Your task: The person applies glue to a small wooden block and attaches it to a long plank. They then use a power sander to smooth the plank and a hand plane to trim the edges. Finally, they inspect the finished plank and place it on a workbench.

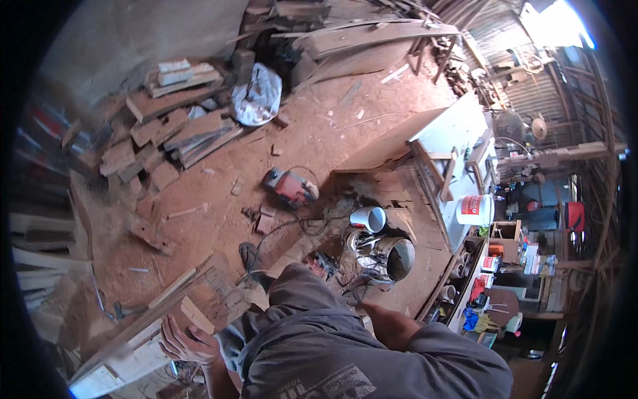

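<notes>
My left hand (189,342) lies over the near end of a wooden bench (216,292) at the lower left, fingers stretched out and apart. Right beside its fingertips is a small pale wood block (197,314); I cannot tell whether they touch. My right forearm (392,326) reaches forward past my side, toward a dark tool with red parts (323,266) and tangled cords on the ground. The right hand itself is in shadow, so its fingers do not show. Just ahead of it stand a large open bucket (382,259) and a smaller white bucket (368,219).
A red power tool (292,188) with a cord sits on the dusty floor. Stacked timber offcuts (159,143) and a white sack (257,96) lie at the back left. To the right are a white-topped table (455,136), a white-and-red bucket (474,209) and a cluttered shelf (458,279).
</notes>
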A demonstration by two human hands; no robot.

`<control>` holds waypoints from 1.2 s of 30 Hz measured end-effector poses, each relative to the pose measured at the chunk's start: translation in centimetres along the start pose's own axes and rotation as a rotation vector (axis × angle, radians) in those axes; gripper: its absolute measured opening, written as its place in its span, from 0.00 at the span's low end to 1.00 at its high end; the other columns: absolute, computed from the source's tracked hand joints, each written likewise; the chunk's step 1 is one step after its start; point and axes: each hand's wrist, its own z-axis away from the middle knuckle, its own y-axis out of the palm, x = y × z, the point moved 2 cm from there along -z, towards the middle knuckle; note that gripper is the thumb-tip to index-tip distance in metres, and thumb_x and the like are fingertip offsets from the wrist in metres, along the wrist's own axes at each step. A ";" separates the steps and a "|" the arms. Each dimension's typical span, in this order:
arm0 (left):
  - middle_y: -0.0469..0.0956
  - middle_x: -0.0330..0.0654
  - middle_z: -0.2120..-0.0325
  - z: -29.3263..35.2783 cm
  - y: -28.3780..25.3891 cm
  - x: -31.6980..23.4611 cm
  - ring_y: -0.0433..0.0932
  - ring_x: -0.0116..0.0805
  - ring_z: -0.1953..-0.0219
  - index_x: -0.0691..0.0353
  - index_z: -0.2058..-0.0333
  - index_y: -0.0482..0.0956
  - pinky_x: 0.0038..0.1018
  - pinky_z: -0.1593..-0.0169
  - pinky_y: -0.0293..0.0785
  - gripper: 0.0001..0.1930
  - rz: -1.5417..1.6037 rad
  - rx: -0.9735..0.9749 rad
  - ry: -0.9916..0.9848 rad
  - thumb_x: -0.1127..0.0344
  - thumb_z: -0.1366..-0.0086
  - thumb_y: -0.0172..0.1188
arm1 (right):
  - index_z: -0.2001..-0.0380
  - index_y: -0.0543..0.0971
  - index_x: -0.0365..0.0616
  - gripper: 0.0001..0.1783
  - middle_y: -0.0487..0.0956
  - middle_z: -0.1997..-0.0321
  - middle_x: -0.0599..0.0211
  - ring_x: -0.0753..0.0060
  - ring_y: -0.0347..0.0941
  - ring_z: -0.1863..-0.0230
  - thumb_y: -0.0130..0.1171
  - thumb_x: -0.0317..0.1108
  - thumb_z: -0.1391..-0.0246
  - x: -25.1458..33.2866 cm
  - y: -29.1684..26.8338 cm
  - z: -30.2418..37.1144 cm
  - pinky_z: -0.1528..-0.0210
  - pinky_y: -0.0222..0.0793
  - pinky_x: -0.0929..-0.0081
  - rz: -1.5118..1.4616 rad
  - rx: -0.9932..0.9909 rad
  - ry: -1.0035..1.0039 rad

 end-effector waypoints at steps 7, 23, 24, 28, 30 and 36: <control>0.80 0.51 0.44 0.3 -0.9 0.2 0.77 0.57 0.41 0.63 0.40 0.77 0.57 0.35 0.62 0.26 0.122 -0.055 0.089 0.48 0.22 0.45 | 0.51 0.87 0.46 0.23 0.87 0.49 0.59 0.52 0.83 0.49 0.66 0.48 0.45 9.0 -0.7 -4.9 0.48 0.78 0.49 0.624 -0.128 -0.271; 0.76 0.37 0.47 4.9 1.0 2.3 0.69 0.42 0.38 0.44 0.49 0.84 0.53 0.30 0.52 0.31 0.293 -0.149 -0.060 0.29 0.39 0.61 | 0.40 0.80 0.55 0.21 0.85 0.47 0.55 0.47 0.81 0.47 0.59 0.47 0.33 53.1 -13.4 38.0 0.44 0.75 0.51 0.723 0.283 -1.672; 0.76 0.37 0.47 5.2 1.4 2.3 0.70 0.42 0.38 0.44 0.48 0.84 0.52 0.30 0.52 0.30 0.302 -0.172 -0.059 0.29 0.38 0.60 | 0.40 0.80 0.56 0.21 0.85 0.48 0.56 0.47 0.82 0.48 0.60 0.47 0.33 53.2 -13.2 38.4 0.45 0.76 0.52 0.760 0.285 -1.670; 0.77 0.35 0.47 5.7 2.2 2.4 0.71 0.40 0.39 0.40 0.48 0.83 0.50 0.29 0.51 0.29 0.267 -0.226 -0.050 0.27 0.32 0.53 | 0.41 0.82 0.56 0.20 0.86 0.53 0.58 0.49 0.83 0.54 0.63 0.44 0.34 54.0 -13.0 38.7 0.49 0.79 0.57 0.815 0.273 -1.646; 0.77 0.36 0.47 5.6 2.2 2.5 0.71 0.41 0.40 0.40 0.49 0.83 0.50 0.31 0.53 0.28 0.249 -0.242 -0.036 0.28 0.32 0.52 | 0.41 0.82 0.57 0.20 0.86 0.55 0.58 0.49 0.83 0.55 0.64 0.43 0.34 54.3 -12.8 39.0 0.50 0.79 0.58 0.798 0.300 -1.693; 0.75 0.36 0.49 5.4 2.2 2.6 0.70 0.42 0.40 0.40 0.52 0.83 0.49 0.33 0.55 0.25 0.232 -0.248 -0.007 0.32 0.33 0.52 | 0.43 0.84 0.59 0.18 0.86 0.47 0.61 0.50 0.84 0.51 0.61 0.44 0.33 55.7 -11.7 39.7 0.47 0.79 0.54 0.883 0.338 -1.632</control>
